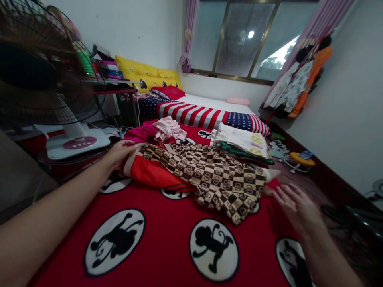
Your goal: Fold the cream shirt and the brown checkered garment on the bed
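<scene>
Gripping a checked garment (209, 179) on a red monkey-print bedspread (167, 247), left hand (119, 154) closes, right hand (295, 208) spreads wide.

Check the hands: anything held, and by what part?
The left hand grips the brown checked garment by its left edge, beside red cloth; the right hand holds nothing.

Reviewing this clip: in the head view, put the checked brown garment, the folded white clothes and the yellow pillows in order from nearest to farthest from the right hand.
From the right hand:
1. The checked brown garment: just to the hand's left, on the red blanket.
2. The folded white clothes: farther up the blanket, beyond the garment.
3. The yellow pillows: at the far end of the bed.
</scene>
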Available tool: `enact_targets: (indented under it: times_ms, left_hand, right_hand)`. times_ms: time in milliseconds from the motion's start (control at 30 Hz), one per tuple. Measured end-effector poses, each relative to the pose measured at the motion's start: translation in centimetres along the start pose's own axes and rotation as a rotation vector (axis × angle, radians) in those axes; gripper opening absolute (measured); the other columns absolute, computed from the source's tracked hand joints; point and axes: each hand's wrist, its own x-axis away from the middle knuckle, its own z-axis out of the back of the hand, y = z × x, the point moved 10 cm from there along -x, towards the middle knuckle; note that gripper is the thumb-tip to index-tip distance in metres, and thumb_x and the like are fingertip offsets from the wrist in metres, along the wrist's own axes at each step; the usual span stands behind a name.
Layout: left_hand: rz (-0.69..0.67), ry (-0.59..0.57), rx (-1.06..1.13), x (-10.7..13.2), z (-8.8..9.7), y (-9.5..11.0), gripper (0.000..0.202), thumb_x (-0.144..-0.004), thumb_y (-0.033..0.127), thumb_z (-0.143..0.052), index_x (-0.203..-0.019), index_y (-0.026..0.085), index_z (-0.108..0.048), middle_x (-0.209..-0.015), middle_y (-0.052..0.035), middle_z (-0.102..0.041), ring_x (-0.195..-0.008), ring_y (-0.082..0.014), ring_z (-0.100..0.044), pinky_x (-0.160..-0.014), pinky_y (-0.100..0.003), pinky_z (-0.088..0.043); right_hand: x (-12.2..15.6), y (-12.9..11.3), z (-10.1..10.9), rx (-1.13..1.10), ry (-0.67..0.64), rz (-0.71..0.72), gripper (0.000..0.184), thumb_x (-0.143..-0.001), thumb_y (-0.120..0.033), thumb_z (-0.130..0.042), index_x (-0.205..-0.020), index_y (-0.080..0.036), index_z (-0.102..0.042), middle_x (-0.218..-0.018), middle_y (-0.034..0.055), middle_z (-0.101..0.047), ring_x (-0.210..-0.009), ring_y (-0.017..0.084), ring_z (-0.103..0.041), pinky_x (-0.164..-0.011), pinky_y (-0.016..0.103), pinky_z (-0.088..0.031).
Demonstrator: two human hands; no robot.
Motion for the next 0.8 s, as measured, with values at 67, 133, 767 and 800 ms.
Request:
enact_targets:
  times_ms: [67,133,767,800]
  left_hand:
    - [-0.044,0.048,-0.056,0.3,-0.9,0.5,0.06,-0.075,0.035,-0.067,-0.124,0.005,-0.05,-0.125,-0.0171,-0.057,-0.111,-0.0243,-0.053,-0.101,-0.041,-0.042]
    - [-0.196,0.074,-0.187,1.6,-1.8,2.1,0.052,-0.076,0.031,-0.067,-0.122,0.01,-0.054,-0.135,-0.0147,-0.048,-0.126,-0.0262,-0.041,-0.111,-0.041,-0.029]
    - [-0.964,-0.518,-0.411,18.6,-16.8,12.1,0.08,-0.071,0.021,-0.072,-0.143,0.026,-0.036,-0.151,-0.0121,-0.03,-0.139,-0.031,-0.027,-0.112,-0.049,-0.029]
    - [-0.995,-0.52,-0.394,19.5,-17.4,12.9,0.082,-0.072,0.023,-0.072,-0.144,0.026,-0.034,-0.151,-0.0124,-0.029,-0.139,-0.0313,-0.028,-0.112,-0.05,-0.028]
  right_hand:
    - [1.9,0.0,-1.9,0.22,-0.128,0.111,0.049,-0.057,-0.039,-0.078,-0.1,-0.025,-0.057,-0.117,0.0071,-0.062,-0.115,0.028,-0.057,-0.101,0.052,-0.043]
    - [5.0,-0.1,-4.6,0.508,-0.346,0.289,0.044,-0.064,-0.043,-0.076,-0.101,-0.025,-0.063,-0.121,0.0085,-0.062,-0.118,0.029,-0.054,-0.105,0.054,-0.037]
    - [12.1,-1.9,-12.1,0.165,-0.578,-0.054,0.029,-0.074,-0.048,-0.07,-0.081,-0.022,-0.06,-0.071,-0.0008,-0.067,-0.063,0.015,-0.061,-0.057,0.023,-0.048]
    - [12.5,-1.6,-12.6,0.129,-0.597,-0.127,0.03,-0.072,-0.048,-0.072,-0.079,-0.022,-0.059,-0.07,-0.0012,-0.067,-0.062,0.016,-0.062,-0.056,0.024,-0.048]
